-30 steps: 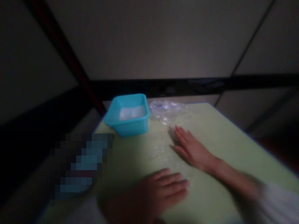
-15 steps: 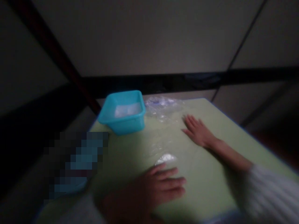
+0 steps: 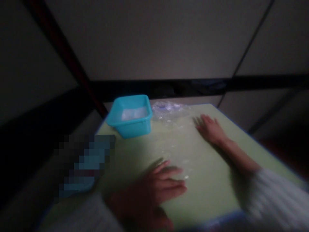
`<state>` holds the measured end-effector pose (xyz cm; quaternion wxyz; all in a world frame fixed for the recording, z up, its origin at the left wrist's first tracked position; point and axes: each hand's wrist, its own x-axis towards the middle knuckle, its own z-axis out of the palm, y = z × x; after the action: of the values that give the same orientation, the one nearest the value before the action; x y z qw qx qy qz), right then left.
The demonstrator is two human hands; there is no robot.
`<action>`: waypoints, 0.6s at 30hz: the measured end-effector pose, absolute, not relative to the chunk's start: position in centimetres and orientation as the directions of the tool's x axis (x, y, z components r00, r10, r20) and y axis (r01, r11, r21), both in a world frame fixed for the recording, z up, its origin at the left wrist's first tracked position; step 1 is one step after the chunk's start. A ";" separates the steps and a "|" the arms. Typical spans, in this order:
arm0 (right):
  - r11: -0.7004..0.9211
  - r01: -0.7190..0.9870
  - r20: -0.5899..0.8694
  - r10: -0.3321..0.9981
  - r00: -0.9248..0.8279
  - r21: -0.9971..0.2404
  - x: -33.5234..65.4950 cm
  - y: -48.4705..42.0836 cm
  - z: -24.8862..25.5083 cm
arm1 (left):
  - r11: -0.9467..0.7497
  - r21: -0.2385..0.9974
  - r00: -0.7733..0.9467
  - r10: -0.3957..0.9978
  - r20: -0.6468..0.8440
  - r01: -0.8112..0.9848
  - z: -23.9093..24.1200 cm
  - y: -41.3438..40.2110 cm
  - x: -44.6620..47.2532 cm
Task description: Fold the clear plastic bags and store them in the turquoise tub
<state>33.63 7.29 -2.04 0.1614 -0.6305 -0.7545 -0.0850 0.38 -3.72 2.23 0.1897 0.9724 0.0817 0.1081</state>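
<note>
A clear plastic bag (image 3: 166, 138) lies spread over the green tabletop (image 3: 217, 196), its far end crumpled and shiny. My left hand (image 3: 156, 190) is over the near end of this film, fingers stretched and apart, holding nothing. Whether its fingertips touch the plastic I cannot tell. Farther off, my right hand (image 3: 212, 129) is by the right side of the film with its fingers extended and a shadow beneath it; it holds nothing either. The room is dim and the picture is a little blurred.
A turquoise plastic basin (image 3: 135, 129) stands at the far left of the table, with something white and flat (image 3: 134, 113) inside. A pixelated patch (image 3: 89, 164) hides an object at the left edge. Pale panels (image 3: 156, 42) rise behind the table.
My right hand has shifted slightly away and to the right. My left hand has lifted and bent its fingers a little, and the bright bulge in the plastic beside it has flattened.
</note>
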 end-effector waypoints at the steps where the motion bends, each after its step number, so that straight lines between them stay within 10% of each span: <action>1: 0.235 0.968 0.354 0.916 -0.191 -0.085 33.2 7.2 -1.7 | -0.922 0.373 0.947 0.209 0.244 0.107 2.3 -3.8 0.3; 9: 0.679 0.720 0.325 0.719 -0.615 -0.141 29.4 5.1 0.3 | -0.943 0.284 0.708 0.322 0.629 0.176 1.9 -4.1 -0.2; 18: 0.787 0.595 0.278 0.616 -0.737 -0.166 28.3 4.2 0.9 | -0.900 0.251 0.885 0.411 0.221 0.355 2.0 -4.2 1.4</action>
<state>28.32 4.19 0.88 0.1610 -0.3249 -0.9314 0.0331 1.41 -4.17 1.99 0.1021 0.9654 0.1984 0.1353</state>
